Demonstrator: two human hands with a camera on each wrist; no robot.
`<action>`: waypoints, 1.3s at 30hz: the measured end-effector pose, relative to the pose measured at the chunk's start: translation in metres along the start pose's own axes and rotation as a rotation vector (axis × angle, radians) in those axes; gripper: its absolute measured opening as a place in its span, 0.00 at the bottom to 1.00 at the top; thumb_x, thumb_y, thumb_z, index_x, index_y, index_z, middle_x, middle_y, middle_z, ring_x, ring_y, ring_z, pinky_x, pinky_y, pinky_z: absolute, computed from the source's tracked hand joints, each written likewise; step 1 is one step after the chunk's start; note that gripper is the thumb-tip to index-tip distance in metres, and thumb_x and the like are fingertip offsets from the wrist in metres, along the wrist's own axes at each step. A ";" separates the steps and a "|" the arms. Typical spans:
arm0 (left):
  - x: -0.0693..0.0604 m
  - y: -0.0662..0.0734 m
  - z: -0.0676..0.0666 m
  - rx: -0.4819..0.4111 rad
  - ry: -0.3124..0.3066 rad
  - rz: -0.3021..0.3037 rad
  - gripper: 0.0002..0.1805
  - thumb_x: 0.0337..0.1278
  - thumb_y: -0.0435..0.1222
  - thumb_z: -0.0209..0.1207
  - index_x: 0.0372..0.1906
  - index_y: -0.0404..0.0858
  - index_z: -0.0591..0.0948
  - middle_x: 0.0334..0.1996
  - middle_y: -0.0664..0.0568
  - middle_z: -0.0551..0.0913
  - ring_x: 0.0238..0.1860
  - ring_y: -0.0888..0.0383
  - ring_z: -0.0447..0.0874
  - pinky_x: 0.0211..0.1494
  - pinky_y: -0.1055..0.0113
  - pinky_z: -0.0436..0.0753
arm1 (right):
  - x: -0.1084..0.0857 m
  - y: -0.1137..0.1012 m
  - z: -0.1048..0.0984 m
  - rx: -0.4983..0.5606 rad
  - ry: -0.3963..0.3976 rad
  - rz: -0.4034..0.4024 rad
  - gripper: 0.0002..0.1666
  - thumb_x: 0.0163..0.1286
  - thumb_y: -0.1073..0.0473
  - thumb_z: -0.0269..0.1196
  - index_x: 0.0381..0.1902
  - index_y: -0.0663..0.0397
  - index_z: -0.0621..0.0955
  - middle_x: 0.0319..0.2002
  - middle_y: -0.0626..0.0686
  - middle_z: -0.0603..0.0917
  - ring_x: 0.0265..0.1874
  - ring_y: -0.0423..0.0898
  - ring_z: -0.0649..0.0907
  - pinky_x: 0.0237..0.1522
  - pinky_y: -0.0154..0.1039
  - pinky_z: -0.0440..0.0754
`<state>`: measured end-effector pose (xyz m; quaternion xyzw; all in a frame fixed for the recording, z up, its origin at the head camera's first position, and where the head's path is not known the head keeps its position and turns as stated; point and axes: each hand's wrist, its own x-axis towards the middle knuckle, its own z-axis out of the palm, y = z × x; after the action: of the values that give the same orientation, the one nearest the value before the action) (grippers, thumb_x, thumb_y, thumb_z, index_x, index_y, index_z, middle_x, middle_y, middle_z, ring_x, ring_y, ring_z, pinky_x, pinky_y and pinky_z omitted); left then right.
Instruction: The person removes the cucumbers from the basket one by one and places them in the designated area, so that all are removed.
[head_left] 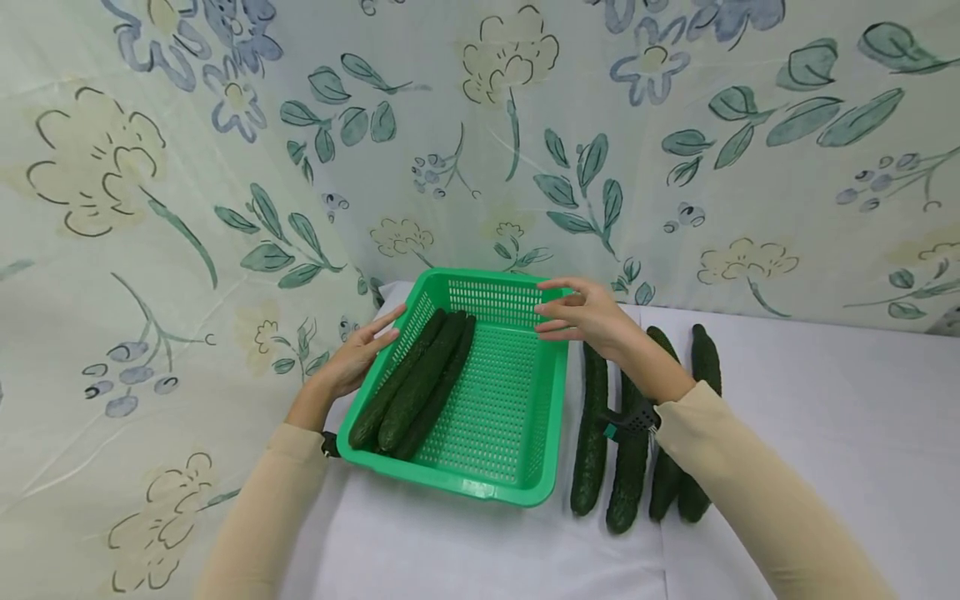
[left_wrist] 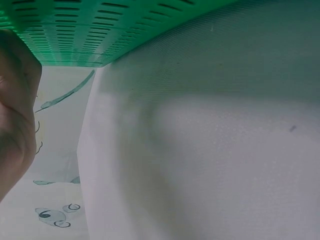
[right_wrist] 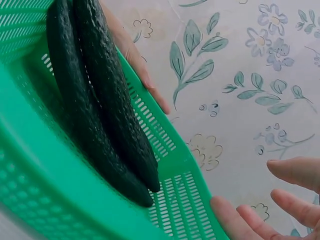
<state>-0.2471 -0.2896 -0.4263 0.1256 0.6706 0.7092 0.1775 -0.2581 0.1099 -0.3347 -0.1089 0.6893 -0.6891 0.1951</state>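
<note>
green plastic basket (head_left: 495, 400): perforated walls and base, upright on a white cloth (head_left: 840, 417), set slightly askew. contents: three dark green cucumbers (head_left: 423, 379), side by side along the left wall, running from the near left corner towards the far wall; the rest of the basket floor is bare.

left hand (head_left: 356, 358): at the outside of the left wall, fingers extended, fingertips up by the rim; nothing clasped in it. the left wrist view shows only part of this hand, at the frame edge beneath the green wall.

right hand (head_left: 581, 312): at the far right corner of the basket, fingers spread and loosely extended, nothing in the grasp. in the right wrist view one fingertip comes right up to the rim; contact cannot be told for sure.

right of the basket, on the white cloth: four more cucumbers (head_left: 590, 450), lying roughly parallel, lengthwise away from the person. the right forearm passes above them and hides parts of three; near ends of the two rightmost lie close together.

both arms in beige sleeves (head_left: 750, 475). black strap (head_left: 636, 418) on the right wrist; dark device (head_left: 330, 444) at the left wrist, beside the basket's near left corner. behind: pale floral fabric (head_left: 465, 225), with blue blooms, green leaves and cream flowers.
</note>
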 end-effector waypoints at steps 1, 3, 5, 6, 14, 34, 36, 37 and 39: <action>0.000 0.000 0.000 0.000 0.003 -0.001 0.29 0.81 0.40 0.43 0.80 0.54 0.54 0.72 0.36 0.64 0.55 0.54 0.83 0.51 0.58 0.85 | 0.002 0.000 0.003 0.005 0.002 0.005 0.33 0.73 0.68 0.61 0.73 0.63 0.64 0.61 0.70 0.70 0.52 0.70 0.81 0.53 0.54 0.82; 0.000 0.000 0.000 0.001 0.007 0.000 0.29 0.81 0.40 0.43 0.80 0.54 0.55 0.71 0.35 0.65 0.55 0.54 0.83 0.50 0.58 0.85 | 0.005 -0.001 0.009 0.011 -0.001 0.016 0.33 0.73 0.68 0.61 0.73 0.62 0.64 0.61 0.69 0.71 0.51 0.68 0.82 0.53 0.55 0.81; 0.000 0.000 0.001 0.000 0.012 -0.001 0.29 0.81 0.40 0.43 0.80 0.54 0.55 0.71 0.35 0.65 0.54 0.54 0.83 0.50 0.59 0.85 | 0.009 -0.001 0.015 0.021 -0.009 0.021 0.34 0.73 0.68 0.61 0.73 0.62 0.64 0.61 0.70 0.71 0.50 0.66 0.83 0.53 0.56 0.81; 0.000 0.000 0.001 0.001 0.012 0.000 0.29 0.81 0.40 0.43 0.80 0.54 0.55 0.71 0.35 0.65 0.54 0.54 0.84 0.49 0.59 0.85 | 0.011 -0.001 0.018 0.021 -0.016 0.023 0.34 0.73 0.68 0.61 0.74 0.62 0.64 0.62 0.70 0.71 0.49 0.66 0.83 0.53 0.56 0.81; 0.000 -0.001 0.001 -0.002 0.007 0.002 0.29 0.81 0.40 0.43 0.80 0.54 0.54 0.70 0.38 0.68 0.53 0.55 0.84 0.49 0.60 0.85 | 0.027 0.003 0.044 0.048 -0.047 0.069 0.35 0.73 0.68 0.62 0.74 0.60 0.65 0.63 0.69 0.72 0.55 0.72 0.78 0.52 0.55 0.82; 0.000 0.002 0.002 0.018 0.025 -0.011 0.29 0.81 0.40 0.43 0.80 0.55 0.55 0.73 0.39 0.63 0.58 0.54 0.80 0.53 0.58 0.84 | 0.056 0.025 0.093 0.078 -0.035 0.186 0.34 0.73 0.66 0.62 0.73 0.59 0.66 0.62 0.72 0.72 0.56 0.74 0.76 0.54 0.61 0.79; 0.000 0.002 0.002 0.011 0.025 -0.013 0.29 0.81 0.40 0.43 0.80 0.55 0.55 0.73 0.38 0.64 0.58 0.54 0.81 0.53 0.58 0.84 | 0.057 0.026 0.096 0.064 -0.041 0.196 0.34 0.73 0.65 0.62 0.74 0.59 0.66 0.62 0.73 0.71 0.56 0.74 0.77 0.54 0.60 0.79; 0.000 0.002 0.002 0.009 0.024 -0.013 0.29 0.81 0.40 0.43 0.80 0.55 0.55 0.73 0.38 0.64 0.58 0.54 0.81 0.53 0.58 0.84 | 0.057 0.026 0.097 0.061 -0.044 0.202 0.34 0.73 0.65 0.63 0.74 0.59 0.66 0.62 0.73 0.71 0.55 0.73 0.77 0.54 0.60 0.79; 0.000 0.002 0.002 0.010 0.025 -0.015 0.29 0.81 0.41 0.44 0.80 0.55 0.55 0.72 0.38 0.64 0.57 0.54 0.81 0.53 0.58 0.84 | 0.059 0.027 0.101 0.048 -0.049 0.209 0.34 0.73 0.64 0.63 0.74 0.59 0.66 0.62 0.74 0.70 0.54 0.73 0.78 0.53 0.60 0.80</action>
<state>-0.2466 -0.2881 -0.4240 0.1126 0.6773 0.7060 0.1739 -0.2658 -0.0055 -0.3661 -0.0485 0.6751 -0.6785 0.2853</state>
